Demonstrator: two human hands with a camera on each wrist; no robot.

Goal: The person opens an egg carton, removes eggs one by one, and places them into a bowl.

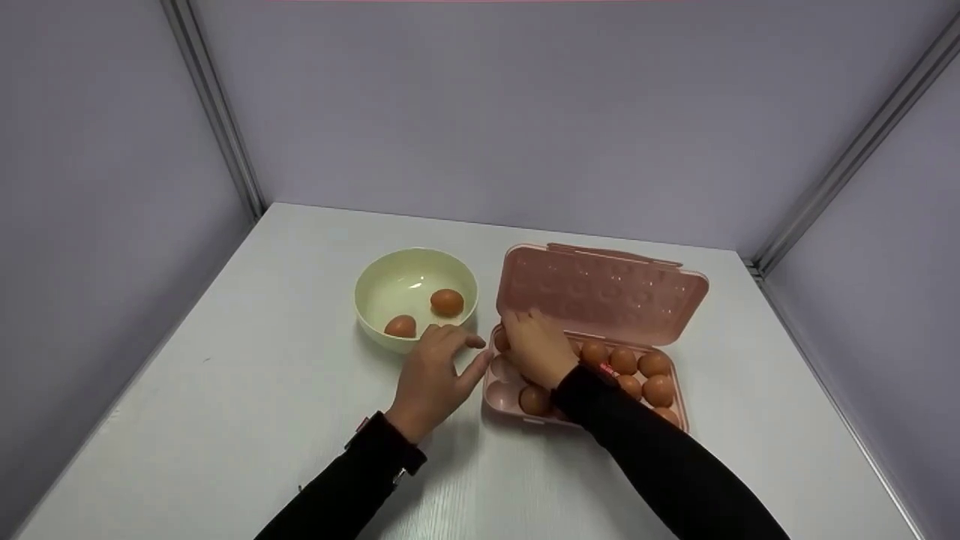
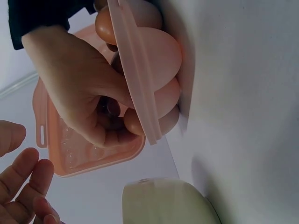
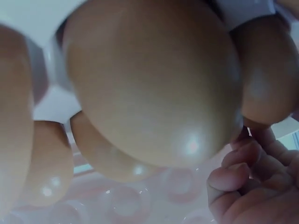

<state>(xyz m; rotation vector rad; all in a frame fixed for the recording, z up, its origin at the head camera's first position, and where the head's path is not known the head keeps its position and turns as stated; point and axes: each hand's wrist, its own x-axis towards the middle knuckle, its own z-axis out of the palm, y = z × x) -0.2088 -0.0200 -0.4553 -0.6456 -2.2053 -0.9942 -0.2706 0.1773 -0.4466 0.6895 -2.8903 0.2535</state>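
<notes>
My right hand reaches into the back left corner of a pink plastic egg carton, its fingers and thumb around a brown egg there. The left wrist view shows that egg low at the carton's rim, between thumb and fingertips. Between bowl and carton hovers my left hand, thumb and fingers spread apart and holding nothing. Two brown eggs, one near the right wall and one at the front, lie in a pale green bowl. Large in the right wrist view are carton eggs.
The carton's lid stands raised at the back. Several brown eggs fill its right side, while two cups at the left front hold none. Everything stands on a white table, with grey panels behind and at both sides.
</notes>
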